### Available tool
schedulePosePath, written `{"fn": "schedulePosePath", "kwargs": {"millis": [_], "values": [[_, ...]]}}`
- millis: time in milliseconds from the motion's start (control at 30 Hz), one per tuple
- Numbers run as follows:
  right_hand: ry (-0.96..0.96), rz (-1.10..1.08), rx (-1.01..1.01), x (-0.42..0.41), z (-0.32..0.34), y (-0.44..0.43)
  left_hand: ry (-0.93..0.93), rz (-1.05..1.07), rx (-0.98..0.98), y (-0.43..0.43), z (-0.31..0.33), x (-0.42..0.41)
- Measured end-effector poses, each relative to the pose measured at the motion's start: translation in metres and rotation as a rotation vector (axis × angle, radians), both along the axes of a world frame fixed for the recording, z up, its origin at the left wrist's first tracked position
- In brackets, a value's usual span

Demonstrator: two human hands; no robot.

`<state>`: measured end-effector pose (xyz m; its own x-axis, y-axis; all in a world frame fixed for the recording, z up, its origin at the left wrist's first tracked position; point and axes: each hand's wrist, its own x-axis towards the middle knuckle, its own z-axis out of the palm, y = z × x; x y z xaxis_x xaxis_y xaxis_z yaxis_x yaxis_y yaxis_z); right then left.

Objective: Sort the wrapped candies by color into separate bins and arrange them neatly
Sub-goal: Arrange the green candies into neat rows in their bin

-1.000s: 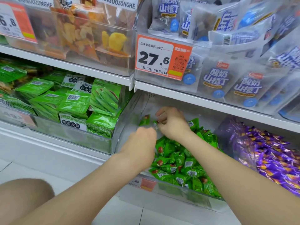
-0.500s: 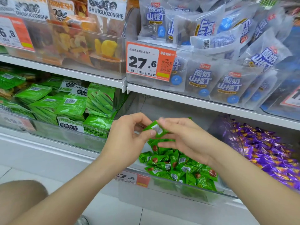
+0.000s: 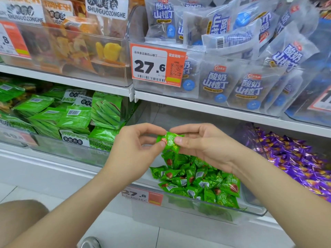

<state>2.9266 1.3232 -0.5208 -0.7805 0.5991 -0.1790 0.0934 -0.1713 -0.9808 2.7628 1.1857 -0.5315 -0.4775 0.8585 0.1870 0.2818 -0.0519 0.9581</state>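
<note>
Both hands are up out of the back of the bin versus a second ago, and the candy's printed face now points at the camera. Left hand (image 3: 136,149) pinches one end of the green candy (image 3: 169,141) between thumb and forefinger, and right hand (image 3: 206,147) pinches the other end. Candy sits between them, just above the green pile (image 3: 197,179) in the clear bin (image 3: 254,211). Purple candies (image 3: 293,163) lie in the next bin to the right, apart from the green.

Progress, as a judgement: colour split looks mostly done, with no strays visible either side. Left to do: this piece goes into the green bin. Pile is loose and jumbled, so the neat arranging looks mostly undone.
</note>
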Motion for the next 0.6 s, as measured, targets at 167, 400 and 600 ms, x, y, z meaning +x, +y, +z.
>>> {"fn": "schedulePosePath", "kwargs": {"millis": [167,400,600], "values": [[-0.109,0.1,0.058,-0.012,-0.001,0.007,0.224,-0.002,-0.015,0.012,-0.007,-0.014],[-0.404,-0.185,0.578,-0.043,-0.024,0.033,0.983,0.133,0.039,0.016,-0.014,-0.035],[-0.656,-0.088,0.835,-0.077,-0.06,0.063,1.14,0.192,-0.16,0.014,-0.033,-0.045]]}}
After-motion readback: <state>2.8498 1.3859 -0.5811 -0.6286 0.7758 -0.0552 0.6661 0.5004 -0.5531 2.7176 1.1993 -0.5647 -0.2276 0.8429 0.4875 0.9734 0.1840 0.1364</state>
